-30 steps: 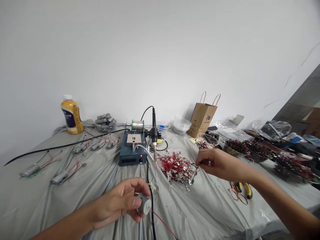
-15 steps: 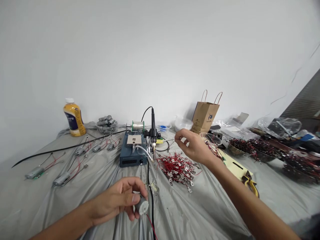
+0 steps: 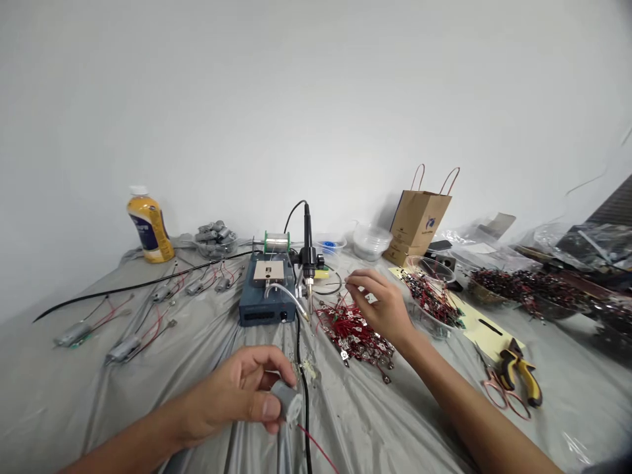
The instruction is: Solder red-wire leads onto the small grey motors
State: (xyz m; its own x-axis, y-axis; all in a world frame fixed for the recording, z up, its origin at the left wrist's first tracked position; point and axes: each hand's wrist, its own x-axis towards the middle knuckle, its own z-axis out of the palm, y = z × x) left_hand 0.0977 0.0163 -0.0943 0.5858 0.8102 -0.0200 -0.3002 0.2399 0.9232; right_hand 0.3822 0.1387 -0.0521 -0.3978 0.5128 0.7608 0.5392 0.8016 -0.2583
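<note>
The motor (image 3: pixel 285 399) looks like matt metal, the sheet (image 3: pixel 385 434) plastic (glossy along its creases), the bag (image 3: pixel 415 220) paper.

Left hand (image 3: pixel 241 395) grips a grey motor (image 3: pixel 285 400), red wire (image 3: pixel 318 448) trailing from it; right hand (image 3: pixel 379 304) pinched at the red wire pile (image 3: pixel 363 342), can't tell if anything's between thumb and finger. Blue soldering station (image 3: pixel 264 308) centre, iron (image 3: pixel 308 230) upright, tip down, beside it; wired motors (image 3: pixel 123 349) left, scissors (image 3: pixel 492 377) and yellow-black pliers (image 3: pixel 512 362) right.

Bottle (image 3: pixel 149 227) (white-capped), paper bag (image 3: pixel 419 227), possibly plastic wrap (image 3: pixel 553 238)
</note>
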